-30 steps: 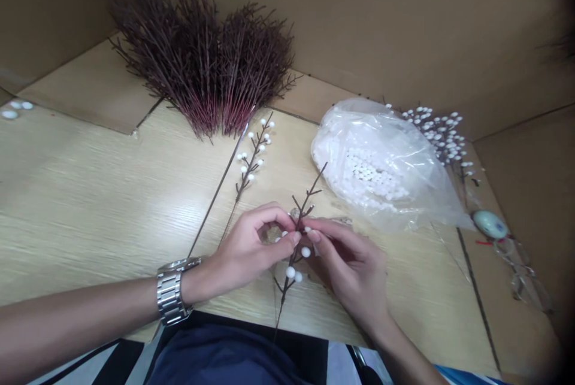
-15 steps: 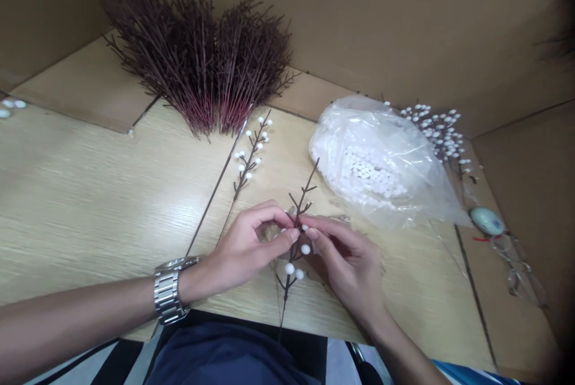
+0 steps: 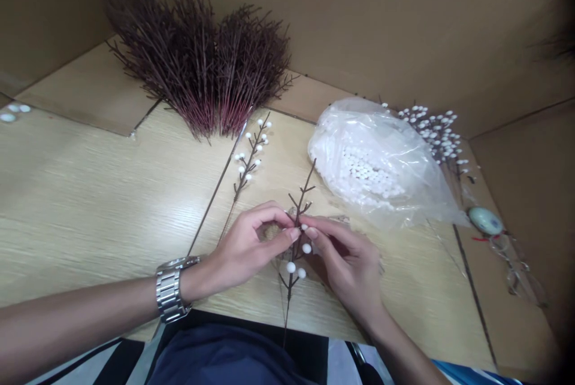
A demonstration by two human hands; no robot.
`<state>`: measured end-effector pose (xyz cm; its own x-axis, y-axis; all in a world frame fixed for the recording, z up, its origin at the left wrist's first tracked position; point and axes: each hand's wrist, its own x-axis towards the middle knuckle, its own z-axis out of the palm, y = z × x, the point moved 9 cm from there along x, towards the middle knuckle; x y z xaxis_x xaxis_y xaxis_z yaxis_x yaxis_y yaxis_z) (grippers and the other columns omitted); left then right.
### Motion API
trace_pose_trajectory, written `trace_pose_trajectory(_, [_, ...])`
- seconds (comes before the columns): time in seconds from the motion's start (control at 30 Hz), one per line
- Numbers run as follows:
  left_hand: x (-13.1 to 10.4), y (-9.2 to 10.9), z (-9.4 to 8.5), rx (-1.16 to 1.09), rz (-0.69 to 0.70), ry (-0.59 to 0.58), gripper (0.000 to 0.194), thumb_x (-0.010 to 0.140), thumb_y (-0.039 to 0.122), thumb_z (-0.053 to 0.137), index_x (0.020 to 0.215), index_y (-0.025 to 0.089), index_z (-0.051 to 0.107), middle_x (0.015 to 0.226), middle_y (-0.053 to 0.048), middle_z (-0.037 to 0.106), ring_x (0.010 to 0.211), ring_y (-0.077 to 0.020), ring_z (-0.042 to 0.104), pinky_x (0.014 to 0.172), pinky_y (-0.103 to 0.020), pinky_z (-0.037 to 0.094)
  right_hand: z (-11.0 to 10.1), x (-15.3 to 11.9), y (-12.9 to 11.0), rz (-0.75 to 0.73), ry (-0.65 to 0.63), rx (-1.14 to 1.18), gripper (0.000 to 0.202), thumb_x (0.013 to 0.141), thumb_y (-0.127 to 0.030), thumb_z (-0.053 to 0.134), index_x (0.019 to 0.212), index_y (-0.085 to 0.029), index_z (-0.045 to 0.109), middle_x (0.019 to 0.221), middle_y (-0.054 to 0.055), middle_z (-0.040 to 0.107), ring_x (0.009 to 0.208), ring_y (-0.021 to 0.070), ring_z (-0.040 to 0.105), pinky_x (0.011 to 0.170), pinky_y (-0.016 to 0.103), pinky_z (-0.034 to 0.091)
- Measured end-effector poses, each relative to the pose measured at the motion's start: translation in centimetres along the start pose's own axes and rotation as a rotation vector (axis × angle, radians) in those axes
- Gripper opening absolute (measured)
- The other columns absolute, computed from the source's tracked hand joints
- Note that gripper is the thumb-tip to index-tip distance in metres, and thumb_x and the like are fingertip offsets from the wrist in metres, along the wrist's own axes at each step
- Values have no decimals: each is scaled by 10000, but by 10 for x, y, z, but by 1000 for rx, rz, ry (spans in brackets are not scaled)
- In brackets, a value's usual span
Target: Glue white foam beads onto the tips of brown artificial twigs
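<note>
Between my hands stands a dark brown twig (image 3: 302,198) with a few white balls on its lower offshoots. My left hand (image 3: 251,241) pinches its stem between thumb and forefinger. From the right, my right hand (image 3: 350,259) closes thumb and forefinger on a small white ball (image 3: 304,227) against the twig. Up and to the left lies another twig (image 3: 251,154) bearing several white balls. A clear plastic bag (image 3: 372,163) full of white balls rests beyond my right hand.
Bundles of bare brown twigs (image 3: 188,61) lie at the back left. White-balled twigs (image 3: 435,133) are behind the bag. Glasses (image 3: 516,271) and a pale green egg-shaped object (image 3: 485,221) sit at the right. Loose white balls (image 3: 14,108) lie far left. Cardboard walls (image 3: 381,26) surround the table.
The lower end of the held twig has swung slightly right, and its tip slightly left. Both hands keep their grip in nearly the same place.
</note>
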<state>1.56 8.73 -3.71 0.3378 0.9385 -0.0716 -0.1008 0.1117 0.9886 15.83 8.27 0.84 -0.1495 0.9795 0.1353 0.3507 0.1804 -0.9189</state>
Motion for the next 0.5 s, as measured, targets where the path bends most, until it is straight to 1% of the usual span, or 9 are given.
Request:
trace_pose_trajectory(0.07, [1,1,1,-6,1,-8,132,956,324,679,924,199,706,953,-33,668,936,-197,629,848,-335,466,0,-2,2,12,-1,-9,214,935,-210,663,1060,-334,785,1042,-21,811,943,183,772,822,317,641])
trace_pose_trajectory(0.13, [1,1,2,-7,-4,-20,147,960,334,673,910,199,699,945,-32,668,935,-198,627,849,-336,462,-4,-5,2,26,-12,-14,247,930,-227,674,1131,-341,760,1085,-19,804,966,184,770,824,307,640])
trace_pose_trajectory(0.2, [2,1,3,-7,-11,-26,151,957,336,678,898,198,693,923,-27,666,914,-193,622,835,-331,457,-14,-8,-3,29,-17,-45,300,929,-249,677,1211,-341,722,1099,-8,800,941,188,773,797,306,639])
trace_pose_trajectory(0.27, [2,0,2,-15,-15,-23,142,947,329,691,895,197,689,907,-21,661,891,-187,615,813,-323,452,-38,-5,-10,16,31,-149,255,932,-276,673,1176,-322,734,976,-5,810,804,176,767,734,299,624])
trace_pose_trajectory(0.33, [2,0,2,-30,-4,-24,134,935,315,706,886,192,684,902,-19,656,881,-183,610,807,-318,448,-70,5,-15,1,118,-326,134,932,-322,670,1008,-282,774,783,-6,775,642,162,710,664,298,584])
trace_pose_trajectory(0.37, [2,1,2,-36,3,-29,135,931,310,709,879,189,681,899,-18,653,879,-182,607,807,-317,446,-85,13,-15,-6,142,-426,144,928,-355,667,944,-259,772,738,3,753,614,168,686,650,309,563])
trace_pose_trajectory(0.4, [2,2,2,-41,8,-34,137,930,307,709,872,186,679,894,-17,649,876,-181,604,807,-317,444,-98,22,-12,4,155,-525,191,932,-390,648,902,-240,762,736,16,747,615,179,675,645,320,543])
trace_pose_trajectory(0.43, [2,3,3,-46,8,-39,141,931,305,706,866,183,676,888,-16,646,872,-180,600,804,-316,442,-107,33,-5,19,134,-615,228,938,-411,625,903,-227,755,781,37,759,658,200,682,651,331,526])
trace_pose_trajectory(0.5, [3,3,4,-53,-10,-48,145,933,302,699,860,180,670,872,-12,640,857,-176,592,791,-312,439,-113,53,16,63,15,-750,240,938,-381,588,925,-204,748,923,79,783,779,241,702,720,357,515])
